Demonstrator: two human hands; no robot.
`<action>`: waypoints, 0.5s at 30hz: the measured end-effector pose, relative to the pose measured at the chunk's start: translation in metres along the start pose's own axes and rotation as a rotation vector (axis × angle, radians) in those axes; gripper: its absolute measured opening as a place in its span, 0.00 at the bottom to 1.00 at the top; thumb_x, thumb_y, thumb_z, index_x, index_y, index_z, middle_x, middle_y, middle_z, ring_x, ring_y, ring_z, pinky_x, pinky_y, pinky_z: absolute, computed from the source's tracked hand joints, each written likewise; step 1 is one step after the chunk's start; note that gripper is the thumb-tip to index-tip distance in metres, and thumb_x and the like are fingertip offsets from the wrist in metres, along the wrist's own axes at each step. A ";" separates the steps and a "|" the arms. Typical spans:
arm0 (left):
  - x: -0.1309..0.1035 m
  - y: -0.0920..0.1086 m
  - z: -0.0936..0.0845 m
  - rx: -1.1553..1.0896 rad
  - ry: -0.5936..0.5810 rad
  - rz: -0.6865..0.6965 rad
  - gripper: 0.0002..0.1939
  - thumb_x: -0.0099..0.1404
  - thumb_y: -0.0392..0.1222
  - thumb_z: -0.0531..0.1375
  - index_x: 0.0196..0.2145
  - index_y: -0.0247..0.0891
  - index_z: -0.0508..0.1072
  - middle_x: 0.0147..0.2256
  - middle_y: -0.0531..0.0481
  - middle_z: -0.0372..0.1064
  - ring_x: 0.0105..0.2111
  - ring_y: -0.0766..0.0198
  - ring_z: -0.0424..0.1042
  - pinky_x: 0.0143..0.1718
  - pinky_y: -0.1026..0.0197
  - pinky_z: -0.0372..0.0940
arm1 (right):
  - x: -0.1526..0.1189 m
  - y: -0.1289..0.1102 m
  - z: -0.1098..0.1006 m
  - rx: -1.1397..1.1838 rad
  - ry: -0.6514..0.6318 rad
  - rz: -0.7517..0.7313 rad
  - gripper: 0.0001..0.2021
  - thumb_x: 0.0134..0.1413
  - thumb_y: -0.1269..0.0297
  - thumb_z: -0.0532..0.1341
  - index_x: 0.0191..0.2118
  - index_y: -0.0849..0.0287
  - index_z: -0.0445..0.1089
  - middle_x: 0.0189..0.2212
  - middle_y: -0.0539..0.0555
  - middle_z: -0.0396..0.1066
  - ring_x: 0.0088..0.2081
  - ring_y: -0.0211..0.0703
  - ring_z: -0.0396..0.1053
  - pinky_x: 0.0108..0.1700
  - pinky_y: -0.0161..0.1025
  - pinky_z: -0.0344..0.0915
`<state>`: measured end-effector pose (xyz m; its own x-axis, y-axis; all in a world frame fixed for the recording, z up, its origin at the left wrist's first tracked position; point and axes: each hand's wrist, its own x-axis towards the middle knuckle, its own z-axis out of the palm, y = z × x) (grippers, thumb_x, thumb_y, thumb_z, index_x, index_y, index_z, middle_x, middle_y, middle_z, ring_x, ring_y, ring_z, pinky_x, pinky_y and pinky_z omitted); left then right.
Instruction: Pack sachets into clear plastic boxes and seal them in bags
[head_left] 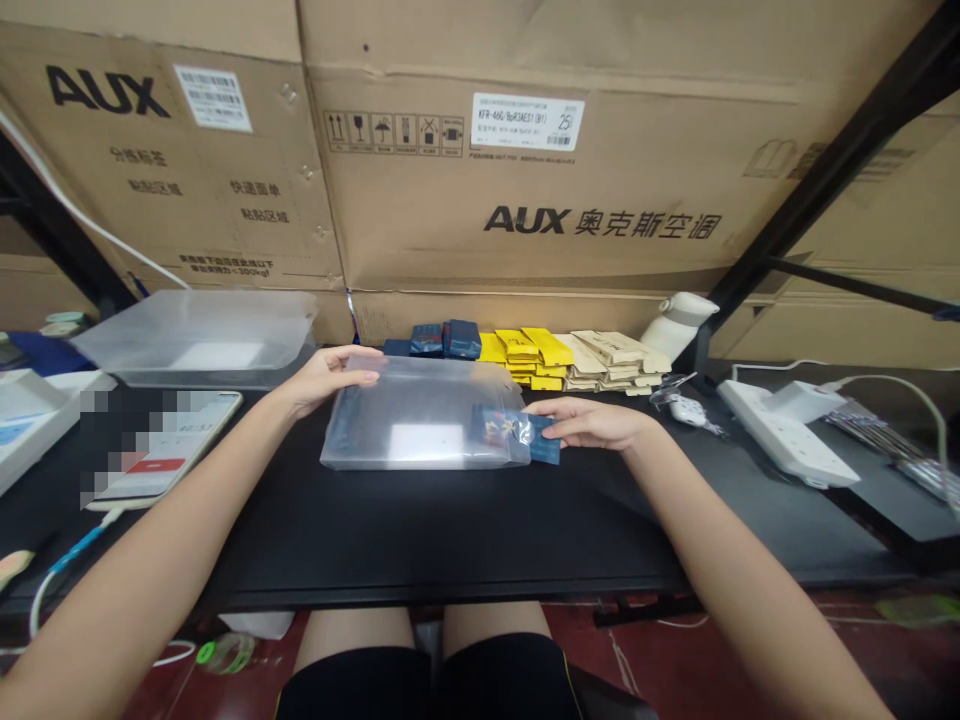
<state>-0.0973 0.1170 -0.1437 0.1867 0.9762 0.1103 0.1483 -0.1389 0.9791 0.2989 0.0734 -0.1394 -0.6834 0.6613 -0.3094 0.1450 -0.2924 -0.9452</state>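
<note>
A frosted clear plastic bag (420,400) lies on the black table in front of me, with a white patch of glare on it. My left hand (335,378) pinches its upper left corner between thumb and fingers. At the bag's right end my right hand (589,424) is closed on a dark blue packet (546,440). The packet's left part sits inside the bag and its right part sticks out. Behind the bag are dark blue packets (461,338), stacked yellow packets (546,347) and stacked beige packets (616,352).
More frosted bags (195,330) lie at the back left, near a phone (172,450) with a cable. A white bottle (679,325) leans behind the beige packets. To the right are an earphone case (687,410) and a power strip (787,435). Cardboard boxes (525,270) stand behind the table.
</note>
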 end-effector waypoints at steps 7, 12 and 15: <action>-0.003 0.006 -0.001 0.001 -0.036 -0.029 0.21 0.43 0.42 0.73 0.38 0.43 0.80 0.43 0.45 0.78 0.38 0.58 0.77 0.45 0.56 0.70 | 0.003 0.005 -0.006 -0.050 0.059 -0.042 0.21 0.48 0.69 0.68 0.50 0.59 0.71 0.39 0.51 0.74 0.35 0.31 0.72 0.37 0.28 0.68; -0.005 0.007 0.004 0.002 -0.073 -0.023 0.21 0.42 0.42 0.73 0.37 0.42 0.80 0.43 0.45 0.78 0.37 0.56 0.77 0.46 0.53 0.70 | 0.025 0.012 0.011 -0.157 0.280 -0.235 0.16 0.47 0.65 0.68 0.45 0.60 0.74 0.36 0.51 0.75 0.31 0.31 0.70 0.35 0.30 0.67; -0.005 0.007 0.007 -0.010 -0.070 -0.028 0.21 0.42 0.41 0.73 0.38 0.41 0.80 0.43 0.45 0.78 0.36 0.58 0.78 0.46 0.54 0.70 | 0.030 0.013 0.021 -0.216 0.197 -0.274 0.15 0.52 0.62 0.66 0.45 0.59 0.74 0.35 0.50 0.75 0.28 0.30 0.67 0.32 0.29 0.65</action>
<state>-0.0900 0.1098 -0.1386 0.2501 0.9656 0.0714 0.1450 -0.1102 0.9833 0.2652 0.0749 -0.1586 -0.5704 0.8205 -0.0366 0.1372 0.0513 -0.9892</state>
